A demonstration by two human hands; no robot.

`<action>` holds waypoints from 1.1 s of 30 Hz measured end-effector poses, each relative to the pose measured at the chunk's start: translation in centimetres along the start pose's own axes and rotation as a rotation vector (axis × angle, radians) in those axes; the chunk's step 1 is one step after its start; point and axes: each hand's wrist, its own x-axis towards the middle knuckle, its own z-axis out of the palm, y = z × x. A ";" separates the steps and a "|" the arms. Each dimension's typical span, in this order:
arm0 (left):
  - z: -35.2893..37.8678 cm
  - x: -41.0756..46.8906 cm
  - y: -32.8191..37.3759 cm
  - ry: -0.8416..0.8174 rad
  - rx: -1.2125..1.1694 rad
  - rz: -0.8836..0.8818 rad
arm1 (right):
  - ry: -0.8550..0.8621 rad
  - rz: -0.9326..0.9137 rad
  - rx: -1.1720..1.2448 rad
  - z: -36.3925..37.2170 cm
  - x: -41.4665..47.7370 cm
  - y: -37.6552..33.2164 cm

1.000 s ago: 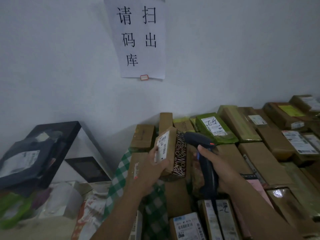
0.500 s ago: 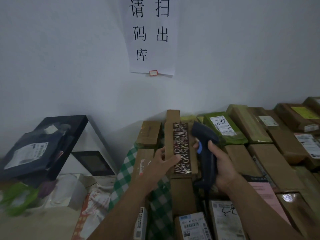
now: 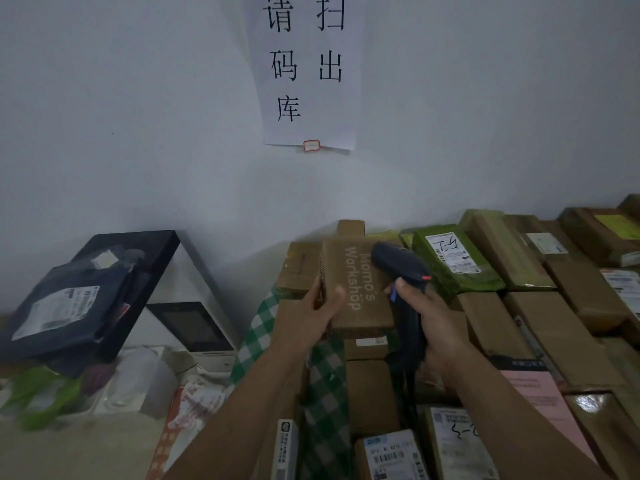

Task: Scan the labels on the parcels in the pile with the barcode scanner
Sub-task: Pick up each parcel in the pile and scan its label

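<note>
- left hand [image 3: 308, 317] is clamped on the near left edge of a brown box [image 3: 363, 299], thumb on top and fingers curled round the side, holding it up over the pile
- head cam shows the box's upper face with "momo's workshop" printed in pale letters running sideways
- right hand [image 3: 436, 327] is wrapped tight round the grip of the black barcode scanner [image 3: 398, 263], one finger by the blue trigger
- scanner head sits just over the right side of the box, nose aimed up and to the left. can't tell if it's actually touching the cardboard
- parcel pile [image 3: 568, 317] fills the right half of the shot, mostly brown cartons packed side by side against the wall
- green parcel [image 3: 453, 268] with a white label lies just right of the scanner head
- pink parcel [image 3: 540, 403] is near the right forearm, and a labelled carton [image 3: 391, 455] sits at the bottom edge between the arms
- green and white checked bag [image 3: 325, 393] is under the left forearm
- off to the left: a dark mailer bag [image 3: 62, 306] with a white label, leaning on a black box
- paper sign [image 3: 308, 71] with big black characters is stuck on the wall
</note>
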 end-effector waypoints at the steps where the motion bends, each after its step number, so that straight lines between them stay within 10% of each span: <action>1: 0.1 0.2 0.0 -0.034 0.033 -0.017 | -0.005 -0.004 -0.038 0.4 0.0 -0.3; 9: -3.7 6.7 -0.3 0.219 -0.275 -0.112 | 0.012 0.007 -0.401 1.1 3.4 -0.7; 19: -6.7 18.4 -6.7 0.303 -0.232 -0.130 | 0.123 0.058 -0.308 -0.8 6.1 0.5; 33: -5.1 17.3 -4.7 0.379 0.727 -0.006 | 0.096 0.060 -0.403 -2.5 3.7 -0.7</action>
